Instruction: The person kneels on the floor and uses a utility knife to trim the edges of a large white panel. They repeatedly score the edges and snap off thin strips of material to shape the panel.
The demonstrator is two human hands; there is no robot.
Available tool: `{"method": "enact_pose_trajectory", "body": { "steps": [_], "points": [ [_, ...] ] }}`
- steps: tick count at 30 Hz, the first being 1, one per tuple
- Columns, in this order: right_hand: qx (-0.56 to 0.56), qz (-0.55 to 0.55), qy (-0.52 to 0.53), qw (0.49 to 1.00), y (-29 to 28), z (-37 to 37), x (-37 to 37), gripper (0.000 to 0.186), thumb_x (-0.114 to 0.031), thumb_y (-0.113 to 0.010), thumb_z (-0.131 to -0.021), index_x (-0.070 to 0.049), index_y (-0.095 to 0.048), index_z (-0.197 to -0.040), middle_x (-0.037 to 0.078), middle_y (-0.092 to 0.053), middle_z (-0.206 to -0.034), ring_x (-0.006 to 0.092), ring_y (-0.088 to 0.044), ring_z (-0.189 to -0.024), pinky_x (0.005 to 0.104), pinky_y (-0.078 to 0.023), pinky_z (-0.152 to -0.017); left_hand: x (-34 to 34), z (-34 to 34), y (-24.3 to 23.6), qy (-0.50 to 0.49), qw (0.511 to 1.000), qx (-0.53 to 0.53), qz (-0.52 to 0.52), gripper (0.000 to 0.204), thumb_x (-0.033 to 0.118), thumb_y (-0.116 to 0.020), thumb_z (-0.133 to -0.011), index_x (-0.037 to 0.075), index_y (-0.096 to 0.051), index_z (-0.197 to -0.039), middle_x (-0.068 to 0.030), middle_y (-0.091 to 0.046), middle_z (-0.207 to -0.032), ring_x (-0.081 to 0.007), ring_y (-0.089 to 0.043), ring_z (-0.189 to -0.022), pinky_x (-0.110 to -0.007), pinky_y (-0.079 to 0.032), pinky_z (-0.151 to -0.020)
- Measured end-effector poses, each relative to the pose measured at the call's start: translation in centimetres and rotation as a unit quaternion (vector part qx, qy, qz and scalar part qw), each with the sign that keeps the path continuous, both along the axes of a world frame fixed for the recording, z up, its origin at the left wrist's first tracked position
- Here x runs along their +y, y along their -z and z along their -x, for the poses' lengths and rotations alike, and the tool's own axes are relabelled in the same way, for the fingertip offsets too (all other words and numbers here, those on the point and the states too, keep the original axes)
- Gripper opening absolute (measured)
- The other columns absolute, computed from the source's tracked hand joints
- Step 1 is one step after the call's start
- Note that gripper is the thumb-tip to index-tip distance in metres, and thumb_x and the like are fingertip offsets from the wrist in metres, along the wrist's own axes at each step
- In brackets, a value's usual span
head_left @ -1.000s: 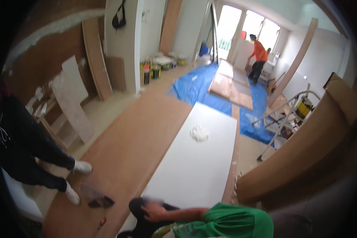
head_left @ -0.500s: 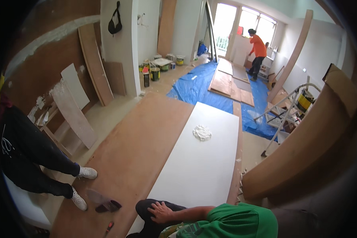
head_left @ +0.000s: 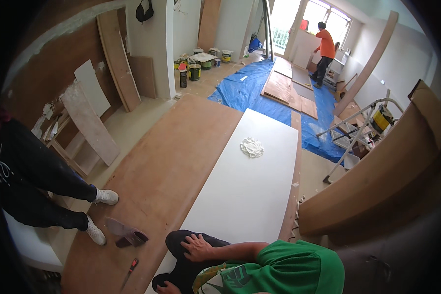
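Observation:
My right hand (head_left: 197,247) lies with spread fingers over my raised knee in dark trousers, holding nothing. At the lower edge my left hand (head_left: 168,288) shows only in part, its visible fingers resting by my other knee. Ahead of me a long white panel (head_left: 240,186) lies on a larger brown board (head_left: 152,171). A mound of white paste (head_left: 252,147) sits near the panel's far end, apart from both hands. Left of my knees lie a hand tool (head_left: 132,267) with a red and black handle and a dark purple slipper-like item (head_left: 130,234).
A person in dark trousers (head_left: 44,171) stands at the left edge of the board. Farther off, a person in orange (head_left: 326,51) stands by boards on a blue sheet (head_left: 245,90). Paint cans (head_left: 194,72) stand by the wall. A stepladder (head_left: 345,139) and large cardboard (head_left: 377,171) are at right.
The view has tipped slightly down, so the scene sits a little differently. My left hand has come into sight at the lower edge. My right hand stays on the knee.

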State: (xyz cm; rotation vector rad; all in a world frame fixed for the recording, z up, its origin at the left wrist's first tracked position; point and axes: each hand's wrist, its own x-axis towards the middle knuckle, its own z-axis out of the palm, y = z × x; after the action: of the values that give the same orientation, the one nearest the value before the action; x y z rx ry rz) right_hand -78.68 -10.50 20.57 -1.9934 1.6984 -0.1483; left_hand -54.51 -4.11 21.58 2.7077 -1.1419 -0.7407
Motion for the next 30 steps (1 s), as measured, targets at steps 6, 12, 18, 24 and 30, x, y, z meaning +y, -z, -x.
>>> {"method": "enact_pose_trajectory", "body": {
  "steps": [6,12,18,24,30],
  "points": [
    [0.01,0.011,0.0,1.0,0.2,0.1,-0.1,0.059,-0.043,-0.059,-0.089,-0.008,-0.053,-0.135,0.019,-0.05,-0.125,0.0354,-0.047,-0.118,0.0538,-0.041,-0.09,-0.2,0.1,-0.5,-0.006,1.0,0.021,-0.011,0.065,0.047,-0.057,-0.091,0.004,-0.051,-0.139,-0.0238,-0.05,-0.141,-0.0409,-0.049,-0.129,-0.056,-0.038,-0.107],
    [0.024,-0.005,-0.01,1.0,-0.6,0.1,-0.1,0.059,-0.043,-0.059,-0.088,-0.008,-0.052,-0.136,0.019,-0.05,-0.126,0.0356,-0.048,-0.118,0.0538,-0.041,-0.09,-0.6,0.2,0.4,-0.013,0.999,0.0,0.031,0.067,0.046,-0.058,-0.09,0.001,-0.05,-0.139,-0.0254,-0.05,-0.14,-0.042,-0.049,-0.128,-0.051,-0.039,-0.109],
    [0.003,0.005,0.007,1.0,0.0,0.0,0.1,0.059,-0.043,-0.06,-0.088,-0.008,-0.053,-0.135,0.018,-0.05,-0.123,0.0347,-0.047,-0.117,0.0536,-0.04,-0.091,-0.3,0.2,-0.1,-0.013,1.0,0.008,-0.011,0.066,0.045,-0.055,-0.091,0.004,-0.048,-0.141,-0.0235,-0.048,-0.143,-0.042,-0.047,-0.13,-0.058,-0.038,-0.106],
    [0.005,-0.03,-0.002,1.0,-0.9,0.1,-0.5,0.058,-0.042,-0.06,-0.088,-0.008,-0.053,-0.135,0.018,-0.049,-0.124,0.0352,-0.046,-0.118,0.0552,-0.039,-0.093,-0.2,0.1,0.6,0.01,1.0,-0.019,0.008,0.061,0.043,-0.051,-0.095,-0.001,-0.051,-0.136,-0.0248,-0.053,-0.136,-0.0424,-0.054,-0.123,-0.06,-0.04,-0.104],
    [0.008,-0.003,0.016,1.0,0.6,-0.3,0.0,0.059,-0.043,-0.06,-0.088,-0.01,-0.053,-0.136,0.018,-0.048,-0.128,0.0355,-0.044,-0.122,0.0565,-0.038,-0.097,-0.4,-1.3,5.1,-0.019,0.996,-0.079,-0.034,0.06,0.044,-0.052,-0.09,0.008,-0.051,-0.138,-0.0142,-0.049,-0.143,-0.0374,-0.052,-0.126,-0.061,-0.042,-0.097]
  ]
}}
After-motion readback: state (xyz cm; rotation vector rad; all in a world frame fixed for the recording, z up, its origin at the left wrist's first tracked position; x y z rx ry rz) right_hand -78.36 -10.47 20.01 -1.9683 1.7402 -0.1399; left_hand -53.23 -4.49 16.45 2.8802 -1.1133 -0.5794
